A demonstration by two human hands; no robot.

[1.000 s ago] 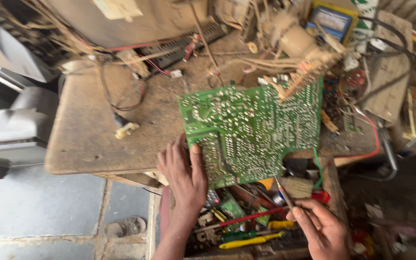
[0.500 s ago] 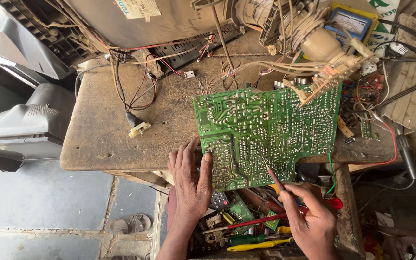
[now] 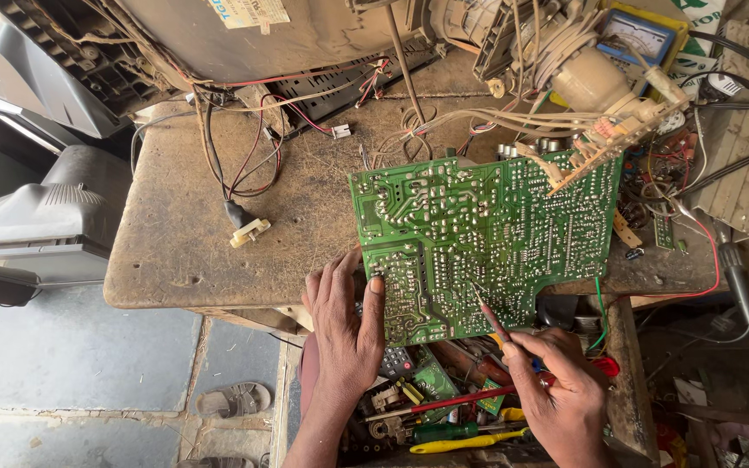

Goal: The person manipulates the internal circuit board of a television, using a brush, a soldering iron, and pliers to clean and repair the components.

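Observation:
A large green circuit board [image 3: 478,234] lies solder side up on a worn wooden workbench [image 3: 184,243], its near edge hanging over an open drawer. My left hand [image 3: 346,334] grips the board's near left corner, thumb on top. My right hand [image 3: 565,390] holds a thin red-handled probe [image 3: 491,319] like a pen, its tip touching the board's lower middle. Beige wires run from the board's far right corner to the neck of a picture tube [image 3: 582,74].
An opened television chassis [image 3: 244,43] fills the bench's far side. A grey television set [image 3: 36,208] stands on the floor at left. The drawer [image 3: 444,407] holds screwdrivers and small boards. A meter [image 3: 639,35] and cables crowd the right. A sandal [image 3: 231,400] lies below.
The view has shifted, so the board and bench sit further right and higher. My right hand rose from the drawer and brought the probe tip onto the board. My left hand keeps its grip.

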